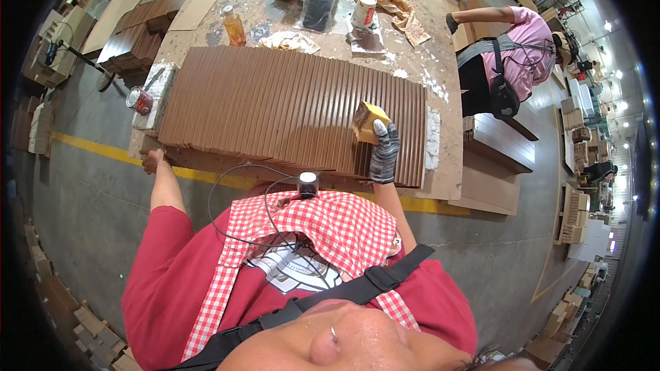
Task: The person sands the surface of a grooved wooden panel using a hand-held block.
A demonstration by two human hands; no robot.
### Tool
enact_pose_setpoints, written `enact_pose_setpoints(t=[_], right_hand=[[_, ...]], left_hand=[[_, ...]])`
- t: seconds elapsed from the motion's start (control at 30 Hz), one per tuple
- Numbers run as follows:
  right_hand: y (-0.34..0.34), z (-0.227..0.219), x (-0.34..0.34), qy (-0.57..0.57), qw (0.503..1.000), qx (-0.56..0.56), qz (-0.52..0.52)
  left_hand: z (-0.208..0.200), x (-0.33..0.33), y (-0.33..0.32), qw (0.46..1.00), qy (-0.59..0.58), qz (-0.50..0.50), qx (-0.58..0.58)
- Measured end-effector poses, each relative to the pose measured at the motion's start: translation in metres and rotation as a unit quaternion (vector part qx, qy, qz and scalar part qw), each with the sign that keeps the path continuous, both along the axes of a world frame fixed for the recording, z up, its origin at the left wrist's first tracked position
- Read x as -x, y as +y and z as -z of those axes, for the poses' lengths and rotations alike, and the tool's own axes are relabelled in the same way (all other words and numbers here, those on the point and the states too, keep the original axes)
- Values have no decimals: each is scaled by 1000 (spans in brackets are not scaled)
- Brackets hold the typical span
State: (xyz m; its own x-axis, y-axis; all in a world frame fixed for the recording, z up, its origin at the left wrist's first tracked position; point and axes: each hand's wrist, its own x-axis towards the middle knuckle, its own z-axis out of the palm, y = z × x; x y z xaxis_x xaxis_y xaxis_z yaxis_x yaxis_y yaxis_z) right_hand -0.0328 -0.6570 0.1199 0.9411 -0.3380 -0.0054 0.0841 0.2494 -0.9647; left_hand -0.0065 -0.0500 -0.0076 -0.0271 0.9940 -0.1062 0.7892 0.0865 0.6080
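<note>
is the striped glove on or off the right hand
On: the striped glove covers the right hand, which holds a yellow block; bare forearm shows only past the glove's edge.

Brown slats [275, 99] are hogging mid-frame, bottle [234, 27] and white can [364, 12] are kinda blocking top centre; flat brown sheet [214, 1], upper left, is leaving room.
</note>
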Motion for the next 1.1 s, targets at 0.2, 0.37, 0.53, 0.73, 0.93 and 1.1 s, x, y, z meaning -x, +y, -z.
enact_pose_setpoints(t=[0.2, 0.37, 0.53, 0.73, 0.93, 1.1], right_hand=[[3, 0, -2, 2, 1000, -1, -3], [3, -2, -1, 0, 1000, -15, -7], [6, -5, 0, -3, 1000, -4, -11], [3, 1, -1, -6, 1000, -5, -4], [5, -2, -1, -3, 1000, -18, 3], [8, -8, -1, -2, 1000, -17, 3]], left_hand=[[49, 5, 46, 981, 163, 92, -54], [45, 5, 46, 988, 134, 67, -34], [40, 12, 43, 994, 94, 43, -41], [13, 6, 16, 999, -23, -27, -3], [11, 5, 13, 1000, 6, -4, -6], [19, 6, 22, 999, 31, 0, -8]])
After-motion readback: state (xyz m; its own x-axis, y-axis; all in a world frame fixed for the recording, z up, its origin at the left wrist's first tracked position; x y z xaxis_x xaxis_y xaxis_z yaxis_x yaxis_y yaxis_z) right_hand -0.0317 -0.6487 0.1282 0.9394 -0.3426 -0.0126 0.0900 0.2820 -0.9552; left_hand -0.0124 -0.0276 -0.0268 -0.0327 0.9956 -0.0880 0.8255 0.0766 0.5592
